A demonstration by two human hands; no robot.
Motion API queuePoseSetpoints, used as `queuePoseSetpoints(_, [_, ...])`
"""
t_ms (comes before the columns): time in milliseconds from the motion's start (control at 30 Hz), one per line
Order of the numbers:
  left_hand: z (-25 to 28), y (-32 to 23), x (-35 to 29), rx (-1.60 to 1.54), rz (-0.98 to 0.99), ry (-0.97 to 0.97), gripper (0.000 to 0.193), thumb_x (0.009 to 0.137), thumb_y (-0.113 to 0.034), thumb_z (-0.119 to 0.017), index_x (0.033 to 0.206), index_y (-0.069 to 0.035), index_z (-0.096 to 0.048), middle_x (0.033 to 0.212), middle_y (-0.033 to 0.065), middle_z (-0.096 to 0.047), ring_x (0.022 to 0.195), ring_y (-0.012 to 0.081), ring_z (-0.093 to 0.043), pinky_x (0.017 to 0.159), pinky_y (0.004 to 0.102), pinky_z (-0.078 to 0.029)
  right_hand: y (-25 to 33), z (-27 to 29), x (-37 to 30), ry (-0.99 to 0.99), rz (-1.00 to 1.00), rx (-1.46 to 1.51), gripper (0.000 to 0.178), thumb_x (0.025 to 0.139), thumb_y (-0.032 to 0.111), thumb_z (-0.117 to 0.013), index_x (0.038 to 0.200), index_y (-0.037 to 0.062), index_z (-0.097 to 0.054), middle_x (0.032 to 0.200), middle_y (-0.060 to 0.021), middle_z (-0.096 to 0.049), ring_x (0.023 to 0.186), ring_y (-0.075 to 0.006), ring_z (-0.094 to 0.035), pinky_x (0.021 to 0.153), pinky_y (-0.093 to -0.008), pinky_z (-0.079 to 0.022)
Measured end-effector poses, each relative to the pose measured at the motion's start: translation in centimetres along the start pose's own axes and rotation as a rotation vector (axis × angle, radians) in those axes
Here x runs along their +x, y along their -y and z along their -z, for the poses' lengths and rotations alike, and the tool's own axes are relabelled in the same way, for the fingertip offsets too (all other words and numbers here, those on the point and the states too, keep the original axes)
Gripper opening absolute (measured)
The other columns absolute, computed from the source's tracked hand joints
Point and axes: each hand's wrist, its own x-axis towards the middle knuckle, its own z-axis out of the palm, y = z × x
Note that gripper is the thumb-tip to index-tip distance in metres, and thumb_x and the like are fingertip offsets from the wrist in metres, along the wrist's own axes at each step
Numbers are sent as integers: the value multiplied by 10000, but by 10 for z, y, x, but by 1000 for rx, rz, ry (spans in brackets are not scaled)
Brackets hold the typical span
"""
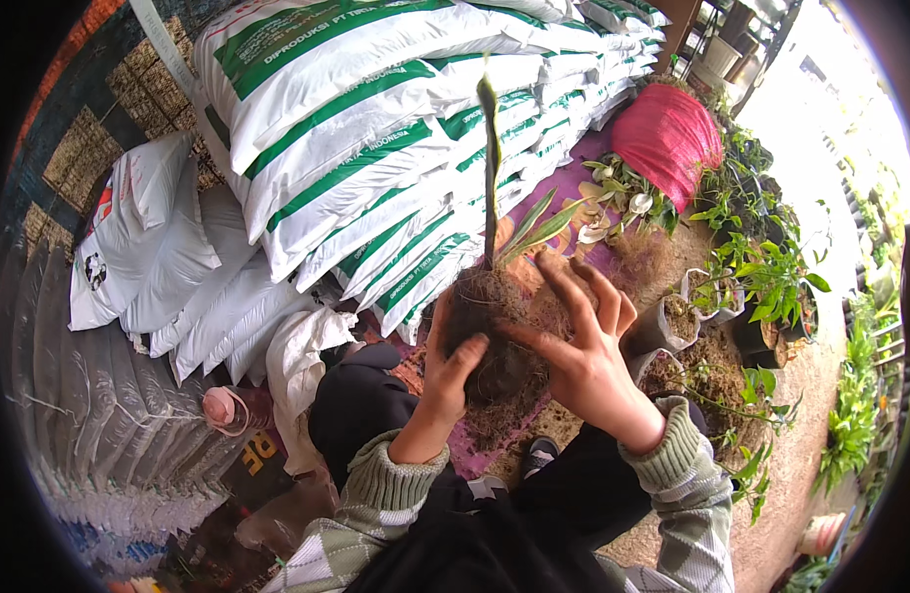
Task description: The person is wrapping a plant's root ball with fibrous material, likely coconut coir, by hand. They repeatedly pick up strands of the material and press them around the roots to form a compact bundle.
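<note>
Closed off at upper left by stacked white-and-green sacks (327, 148); farther left, by leaning plain white sacks (164, 237). Barred at the far end by a red sack (667, 138). Hemmed in just beyond the right hand (583, 351) by soil-filled pots (657, 333) and leafy plants (766, 259). Narrowed below by dark-clad legs (361, 400). Obstructed between both hands by a root ball (480, 296) and an upright leaf (491, 168). Passable on either side of that leaf, between the wrists, and along the floor (786, 474) right of the pots.
</note>
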Motion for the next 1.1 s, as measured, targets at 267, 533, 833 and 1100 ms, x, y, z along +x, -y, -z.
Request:
queuePoseSetpoints(267, [1, 10, -1, -290, 234, -180, 488, 929, -196, -472, 1383, -53, -366, 1230, 113, -551, 1070, 215, -593, 902, 361, -504, -11, -2, -7, -31, 16, 69, 498, 608, 51, -612, 1038, 282, -713, 1406, -48, -460, 1228, -304, -399, 949, -440, -257])
queuePoseSetpoints(533, [-1, 2, -2, -654, 352, -104, 462, 915, -208, -459, 1346, -48, -411, 1204, 144, -580, 1043, 253, -615, 895, 393, -518, -19, 3, -10, -107, -5, 82, 471, 610, 42, -589, 1017, 244, -715, 1348, -48, -510, 1191, -287, -451, 946, -418, -269])
queuePoseSetpoints(833, [-8, 2, -7, -459, 347, -193, 468, 905, -334, -437, 1175, 29, -556, 1089, 165, -631, 958, 276, -634, 838, 385, -520, -18, 4, -12, -214, 8, 33, 477, 628, 68, -613, 1054, 261, -703, 1344, -51, -508, 1188, -293, -438, 922, -422, -272])
queuePoseSetpoints(1100, [4, 11, -10, -470, 397, -118, 538, 896, -108, -469, 1407, -26, -322, 1217, 133, -553, 1088, 227, -584, 910, 364, -505, -17, 6, -6, -59, 73, 25, 602, 541, 20, -622, 1061, 311, -709, 1426, -59, -432, 1251, -312, -378, 981, -430, -263])
